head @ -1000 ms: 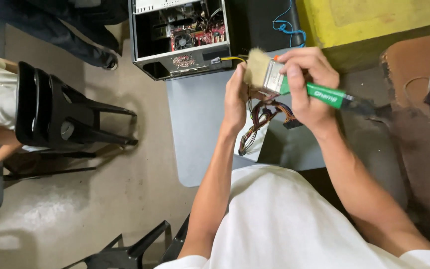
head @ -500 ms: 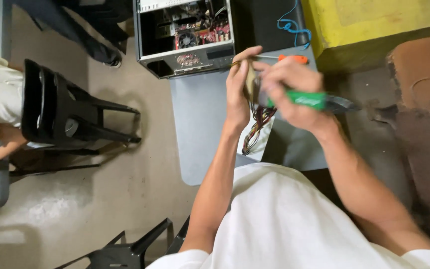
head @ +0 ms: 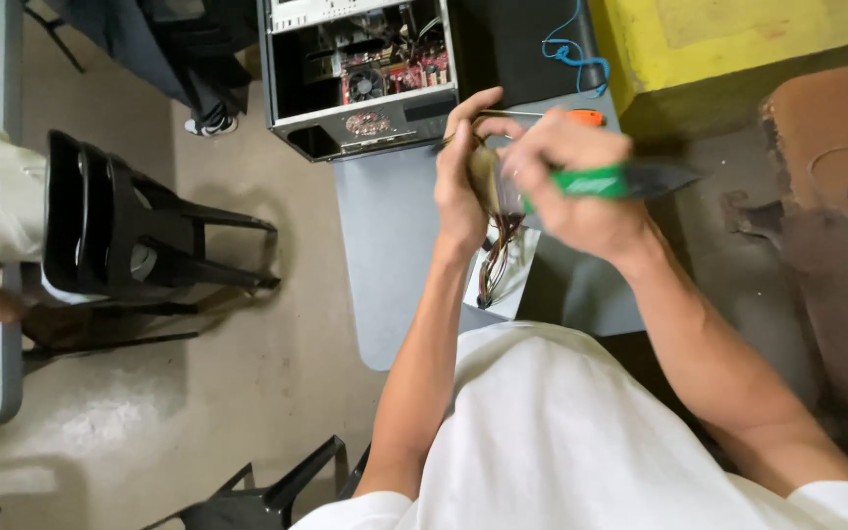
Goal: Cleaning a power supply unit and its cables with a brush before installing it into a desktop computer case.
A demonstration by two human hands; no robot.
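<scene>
left hand (head: 463, 186): grip clasps boxy power supply unit (head: 488, 182), rigid, hefty; hold casing, not wire bundle (head: 498, 260) below | right hand (head: 571, 186): grip wraps green-handled brush (head: 591, 181), light

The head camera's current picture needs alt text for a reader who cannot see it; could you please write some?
Seen from above, a person's right hand grips a green-handled brush against a small part with trailing wires, held in the left hand. An open computer case sits on the grey table ahead, with stacked black chairs on the left.
</scene>
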